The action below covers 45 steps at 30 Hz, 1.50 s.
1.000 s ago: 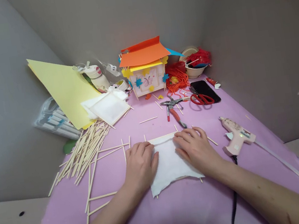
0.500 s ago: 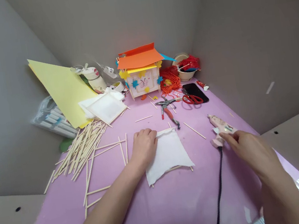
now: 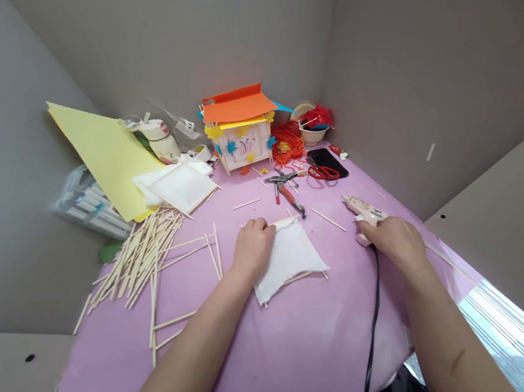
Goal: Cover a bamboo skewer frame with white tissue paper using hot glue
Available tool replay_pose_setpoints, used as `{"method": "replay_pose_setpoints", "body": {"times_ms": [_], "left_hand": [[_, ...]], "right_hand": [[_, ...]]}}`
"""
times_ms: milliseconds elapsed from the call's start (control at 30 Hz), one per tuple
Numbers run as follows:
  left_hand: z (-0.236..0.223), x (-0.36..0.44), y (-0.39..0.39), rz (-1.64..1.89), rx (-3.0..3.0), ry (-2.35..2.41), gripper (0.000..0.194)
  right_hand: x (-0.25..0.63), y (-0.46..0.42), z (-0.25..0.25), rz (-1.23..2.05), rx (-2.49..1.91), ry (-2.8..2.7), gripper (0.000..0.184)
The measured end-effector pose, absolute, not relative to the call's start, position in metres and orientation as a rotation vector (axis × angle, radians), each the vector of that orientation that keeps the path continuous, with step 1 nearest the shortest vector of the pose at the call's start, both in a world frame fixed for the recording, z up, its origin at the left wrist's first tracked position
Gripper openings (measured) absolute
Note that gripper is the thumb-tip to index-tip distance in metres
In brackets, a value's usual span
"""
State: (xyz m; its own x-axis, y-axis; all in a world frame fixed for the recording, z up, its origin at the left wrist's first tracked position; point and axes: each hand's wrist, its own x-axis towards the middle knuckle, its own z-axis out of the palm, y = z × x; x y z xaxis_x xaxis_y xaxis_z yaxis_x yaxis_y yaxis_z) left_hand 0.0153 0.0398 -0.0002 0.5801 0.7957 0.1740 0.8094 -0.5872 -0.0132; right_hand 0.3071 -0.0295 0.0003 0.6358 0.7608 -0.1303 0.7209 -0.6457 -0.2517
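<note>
A piece of thin white cloth lies over a small frame of wooden sticks, whose ends poke out at its corners. My left hand rests on the upper left corner of the cloth, its fingers curled and pressed onto the edge. Off to the right, my right hand is closed round the handle of a pale pink hot glue gun. The gun's nozzle points away and to the left, and a long glue stick trails from its back. My palm hides part of the handle.
A pile of wooden sticks and joined stick frames lie left. Behind stand a decorated stick house, white padded panels and yellow paper. Pliers, red scissors and a phone lie right of centre. A black cord runs frontward.
My right hand has left the cloth and taken hold of the glue gun's handle. My left hand stays at the cloth's left corner. The camera view has shifted to the right.
</note>
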Motion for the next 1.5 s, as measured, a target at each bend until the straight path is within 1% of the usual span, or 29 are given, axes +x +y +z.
{"method": "replay_pose_setpoints", "body": {"times_ms": [100, 167, 267, 333, 433, 500, 567, 667, 733, 800, 867, 967, 1067, 1133, 1200, 1267, 1300, 1400, 1500], "left_hand": [[0.004, 0.017, 0.038, -0.144, -2.72, -1.362, 0.022], [0.005, 0.021, 0.035, -0.11, -2.725, -1.361, 0.023], [0.007, 0.031, 0.025, -0.056, -2.705, -1.424, 0.022], [0.007, 0.038, 0.016, -0.027, -2.674, -1.493, 0.024], [0.007, 0.047, 0.005, -0.006, -2.638, -1.57, 0.028], [0.005, 0.049, 0.001, -0.005, -2.629, -1.6, 0.027], [0.003, 0.049, -0.001, -0.018, -2.621, -1.629, 0.028], [0.0, 0.048, -0.002, -0.077, -2.611, -1.668, 0.032], [-0.001, 0.045, -0.002, -0.122, -2.61, -1.679, 0.03], [0.0, 0.041, -0.001, -0.147, -2.611, -1.683, 0.027], [0.004, 0.035, 0.003, -0.165, -2.592, -1.708, 0.024], [0.01, 0.025, 0.013, -0.17, -2.533, -1.791, 0.021], [0.016, 0.02, 0.026, -0.183, -2.547, -1.8, 0.02], [0.017, 0.022, 0.034, -0.224, -2.599, -1.753, 0.02], [0.016, 0.029, 0.04, -0.261, -2.649, -1.71, 0.019], [0.014, 0.038, 0.046, -0.288, -2.684, -1.696, 0.019], [0.012, 0.042, 0.048, -0.302, -2.697, -1.696, 0.019], [0.008, 0.054, 0.055, -0.334, -2.726, -1.7, 0.022], [0.004, 0.058, 0.06, -0.343, -2.746, -1.695, 0.02]], "right_hand": [[0.306, -0.035, 0.0, 0.328, -2.536, -1.164, 0.047], [0.302, -0.037, 0.003, 0.405, -2.344, -1.022, 0.04], [0.29, -0.036, 0.017, 0.805, -1.86, -0.764, 0.027], [0.278, -0.033, 0.03, 1.065, -1.565, -0.645, 0.024], [0.264, -0.026, 0.043, 1.143, -1.332, -0.652, 0.025], [0.259, -0.019, 0.044, 1.127, -1.265, -0.76, 0.027], [0.262, -0.011, 0.036, 1.101, -1.304, -0.874, 0.028], [0.275, 0.001, 0.014, 1.014, -1.476, -0.924, 0.025], [0.288, 0.006, -0.001, 1.001, -1.585, -0.871, 0.025], [0.301, 0.007, -0.012, 1.008, -1.703, -0.849, 0.029], [0.313, 0.005, -0.016, 0.966, -1.89, -0.972, 0.036], [0.325, -0.002, -0.008, 0.779, -2.247, -1.379, 0.047], [0.324, -0.009, 0.008, 0.404, -2.452, -1.626, 0.049], [0.312, -0.008, 0.018, 0.18, -2.345, -1.724, 0.041], [0.293, 0.002, 0.023, 0.113, -2.008, -1.928, 0.024], [0.271, 0.019, 0.022, 0.097, -1.662, -2.16, 0.017], [0.261, 0.028, 0.019, 0.106, -1.562, -2.25, 0.015], [0.239, 0.054, 0.007, 0.147, -1.439, -2.361, 0.021], [0.23, 0.066, -0.004, 0.195, -1.408, -2.339, 0.015]]}}
